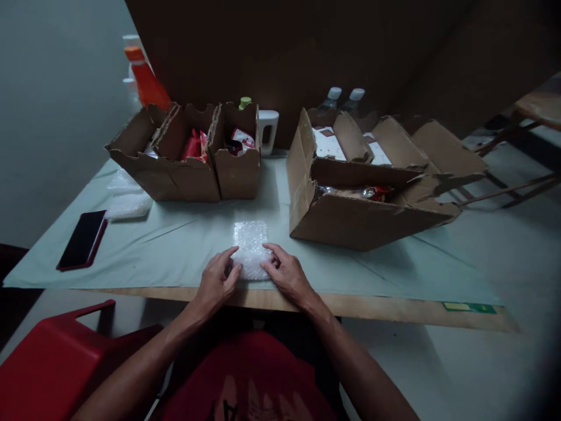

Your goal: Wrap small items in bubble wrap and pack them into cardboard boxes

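Note:
A flat piece of bubble wrap [251, 248], folded or pouch-like, lies at the table's front edge in front of me. At its left side, my left hand [219, 273] has curled fingers, with thumb and forefinger on the wrap's edge. My right hand [289, 273] grips the opposite side the same way, its thumb resting on the wrap's lower part. Whether anything is inside the wrap I cannot make out. More bubble wrap pieces [128, 206] are stacked at the left, beside a dark phone [82, 240] in a red case.
Cut cardboard boxes [175, 178] holding red packets stand back left. Another divided cardboard box [368, 222] with white cartons is at right. Behind are an orange bottle [149, 82], a white jug handle [268, 131] and clear bottles [353, 100]. A red stool [56, 356] stands below left.

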Motion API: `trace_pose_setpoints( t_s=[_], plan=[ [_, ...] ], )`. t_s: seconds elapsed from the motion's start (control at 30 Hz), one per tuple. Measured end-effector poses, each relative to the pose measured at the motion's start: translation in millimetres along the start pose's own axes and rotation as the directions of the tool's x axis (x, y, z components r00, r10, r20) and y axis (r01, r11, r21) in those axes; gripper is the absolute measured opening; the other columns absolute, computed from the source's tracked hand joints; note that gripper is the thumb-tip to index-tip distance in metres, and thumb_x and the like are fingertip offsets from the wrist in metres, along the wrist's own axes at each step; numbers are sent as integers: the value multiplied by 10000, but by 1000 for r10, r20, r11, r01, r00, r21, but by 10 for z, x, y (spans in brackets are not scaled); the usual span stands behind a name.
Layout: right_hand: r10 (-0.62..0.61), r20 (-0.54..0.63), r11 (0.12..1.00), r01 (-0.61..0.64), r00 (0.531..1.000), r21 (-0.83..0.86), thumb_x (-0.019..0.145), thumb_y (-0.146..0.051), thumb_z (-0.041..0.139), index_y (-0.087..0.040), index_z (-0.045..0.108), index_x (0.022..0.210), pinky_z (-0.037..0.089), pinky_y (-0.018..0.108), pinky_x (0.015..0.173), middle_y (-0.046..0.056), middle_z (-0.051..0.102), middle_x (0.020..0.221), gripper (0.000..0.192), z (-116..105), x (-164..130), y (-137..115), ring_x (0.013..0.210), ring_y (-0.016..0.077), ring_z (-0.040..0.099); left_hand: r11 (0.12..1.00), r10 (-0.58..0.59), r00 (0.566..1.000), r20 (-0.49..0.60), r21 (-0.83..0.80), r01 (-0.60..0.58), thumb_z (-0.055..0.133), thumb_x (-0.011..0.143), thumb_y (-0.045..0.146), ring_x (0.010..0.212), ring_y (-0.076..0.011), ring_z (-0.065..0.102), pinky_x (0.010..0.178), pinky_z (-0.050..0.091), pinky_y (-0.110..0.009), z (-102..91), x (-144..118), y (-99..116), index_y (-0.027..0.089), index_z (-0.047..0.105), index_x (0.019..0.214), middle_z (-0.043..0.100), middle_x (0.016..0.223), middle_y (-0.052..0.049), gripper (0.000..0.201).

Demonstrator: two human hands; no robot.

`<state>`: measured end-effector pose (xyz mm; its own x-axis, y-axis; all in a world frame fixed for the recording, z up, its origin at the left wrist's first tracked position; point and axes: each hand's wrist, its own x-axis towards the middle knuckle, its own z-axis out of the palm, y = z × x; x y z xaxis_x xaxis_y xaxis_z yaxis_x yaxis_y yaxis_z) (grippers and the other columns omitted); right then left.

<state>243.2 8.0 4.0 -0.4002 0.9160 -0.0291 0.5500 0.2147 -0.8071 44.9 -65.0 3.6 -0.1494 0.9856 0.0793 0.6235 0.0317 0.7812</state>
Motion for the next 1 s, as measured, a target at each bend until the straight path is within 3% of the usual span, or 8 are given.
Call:
trace_pose_setpoints(
  t_s=[0.1,0.2,0.33,0.47,0.57,0.7,0.83,1.0],
  plan=[
    [-65,-43,992,59,997,-116,894,-278,616,-212,613,1322,508,298,724,7,701,864,433,-70,-94,-18,716,167,634,979,112,988,-110,185,-90,560,903,290,808,-197,592,801,484,-335,75,-2,-97,188,643,1246,650,852,-44,367],
    [-281,-92,917,238,955,-321,913,-282,643,-201,617,1303,500,396,905,97,722,1095,400,-188,-293,-95,992,250,657,950,171,981,-95,280,-138,570,914,263,815,-213,594,794,487,-349,127,16,-174,181,612,1264,653,869,-50,361],
    [-474,177,744,500,862,-443,892,-193,680,-209,600,1324,436,474,1029,140,622,1390,440,-157,-345,-145,1297,306,533,913,251,962,-107,357,-198,557,943,273,892,-238,609,826,501,-381,125,56,-191,190,590,1282,660,983,-84,351],
    [-447,209,762,493,870,-420,948,-141,601,-202,670,1188,459,425,954,110,732,1204,257,-92,-206,-126,1160,255,633,862,432,900,-55,318,-394,586,942,306,1135,-284,591,970,478,-447,-23,-41,-146,217,592,1289,643,1235,-131,358],
    [-376,231,846,434,897,-309,986,-171,557,-210,687,1173,467,376,913,73,775,1092,232,-134,-197,-150,1004,208,693,850,479,874,80,206,-485,568,951,271,1083,-261,626,976,473,-444,-155,-161,-117,222,596,1281,702,1149,-101,335],
    [-244,198,921,291,949,-261,1005,-213,527,-230,671,1233,477,358,931,53,762,1172,270,-189,-243,-166,1043,206,691,925,338,937,82,154,-347,533,964,287,894,-220,663,829,524,-365,-143,-108,-120,203,604,1284,738,1004,-81,338],
    [-316,23,838,291,948,-461,956,-235,599,-185,653,1251,458,431,956,133,696,1251,304,-166,-306,-173,1133,292,619,944,197,980,24,264,-196,568,937,307,802,-203,665,788,522,-336,18,177,-124,187,630,1258,741,953,-71,348],
    [-380,158,746,403,911,-530,888,-226,690,-186,615,1302,442,469,966,148,661,1302,423,-90,-195,-176,1156,322,583,964,97,995,-24,252,-88,574,918,340,841,-220,663,807,524,-356,24,282,-80,171,657,1205,698,932,-83,344]
  ],
)
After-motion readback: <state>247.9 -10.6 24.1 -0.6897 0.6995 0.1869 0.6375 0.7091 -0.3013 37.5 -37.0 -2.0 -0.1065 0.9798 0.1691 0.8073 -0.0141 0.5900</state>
